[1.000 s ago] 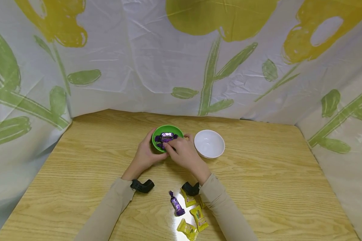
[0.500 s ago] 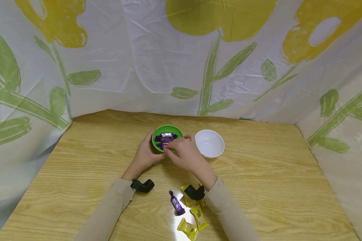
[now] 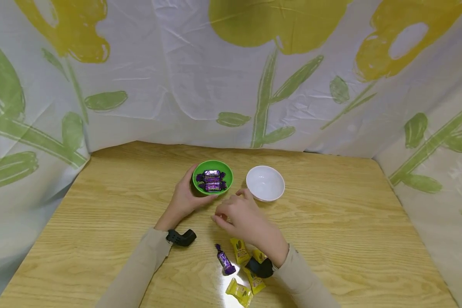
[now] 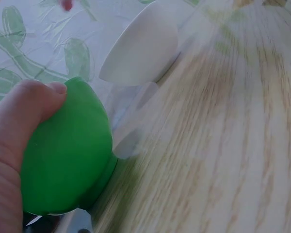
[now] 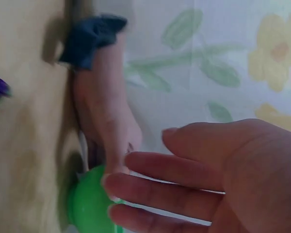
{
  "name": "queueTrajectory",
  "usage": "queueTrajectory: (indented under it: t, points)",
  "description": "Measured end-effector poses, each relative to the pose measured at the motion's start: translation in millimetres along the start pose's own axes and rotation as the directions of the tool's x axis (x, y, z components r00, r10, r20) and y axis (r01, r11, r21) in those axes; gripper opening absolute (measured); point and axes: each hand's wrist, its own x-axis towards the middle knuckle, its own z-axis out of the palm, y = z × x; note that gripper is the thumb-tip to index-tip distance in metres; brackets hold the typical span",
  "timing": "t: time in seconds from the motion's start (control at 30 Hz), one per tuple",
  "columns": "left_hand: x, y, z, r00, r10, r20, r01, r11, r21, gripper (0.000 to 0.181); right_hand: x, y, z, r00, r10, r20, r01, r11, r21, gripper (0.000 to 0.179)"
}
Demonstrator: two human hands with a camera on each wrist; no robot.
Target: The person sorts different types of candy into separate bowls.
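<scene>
My left hand (image 3: 183,200) grips the green bowl (image 3: 213,164) from its left side, with the thumb along the near wall. Several purple-wrapped candies (image 3: 212,187) lie in that bowl. In the left wrist view, the thumb presses on the green bowl (image 4: 72,145). My right hand (image 3: 243,216) hovers over the table, apart from the bowl and just to its lower right. The right wrist view shows its fingers (image 5: 160,194) extended and holding nothing. One more purple-wrapped candy (image 3: 225,261) lies on the table between my forearms.
A white bowl (image 3: 265,184) with nothing in it stands right of the green one. Several yellow-wrapped candies, including one packet (image 3: 240,251) and another (image 3: 239,292), lie near my right wrist. A flower-printed cloth (image 3: 192,85) hangs behind the wooden table (image 3: 331,222).
My right hand has left the green bowl and drawn back toward the near right. A purple candy it was touching now lies in the bowl. The left hand stays on the bowl.
</scene>
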Motion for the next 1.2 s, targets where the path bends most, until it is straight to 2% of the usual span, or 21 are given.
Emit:
queueTrajectory:
  t: [0.17,0.33,0.47,0.63,0.77,1.03,1.2]
  points:
    - [-0.9,3.1,-0.1,1.0,-0.025,-0.007,0.025,1.0,0.007,0.104,-13.7,-5.1,7.0,0.992,-0.028,0.12,0.04,0.994,-0.099,0.024]
    - [-0.5,4.7,0.2,0.999,-0.036,-0.004,0.036,0.999,0.0,0.106,-19.3,-10.7,13.8,0.973,-0.034,0.23,0.079,0.978,-0.193,0.024]
    - [-0.3,4.4,0.3,0.999,-0.049,0.0,0.049,0.999,0.009,0.107,-20.2,-17.0,18.7,0.953,-0.026,0.303,0.1,0.968,-0.232,0.034]
    - [-0.7,4.1,-0.2,0.999,-0.045,-0.001,0.045,0.999,0.011,0.107,-20.7,-22.1,26.7,0.933,0.017,0.36,0.085,0.96,-0.267,0.038]
    - [-1.5,2.3,-0.7,0.999,-0.04,0.003,0.04,0.999,0.005,0.104,-21.2,-24.1,31.8,0.932,0.029,0.362,0.076,0.959,-0.273,0.036]
    - [-2.3,1.8,-1.5,0.999,-0.046,0.007,0.046,0.999,0.0,0.106,-20.8,-22.5,38.8,0.96,-0.025,0.279,0.094,0.967,-0.235,0.032]
    - [-1.8,2.7,1.0,0.999,-0.034,0.002,0.034,0.999,0.002,0.106,-19.9,-16.0,36.7,0.966,-0.032,0.257,0.084,0.978,-0.192,0.032]
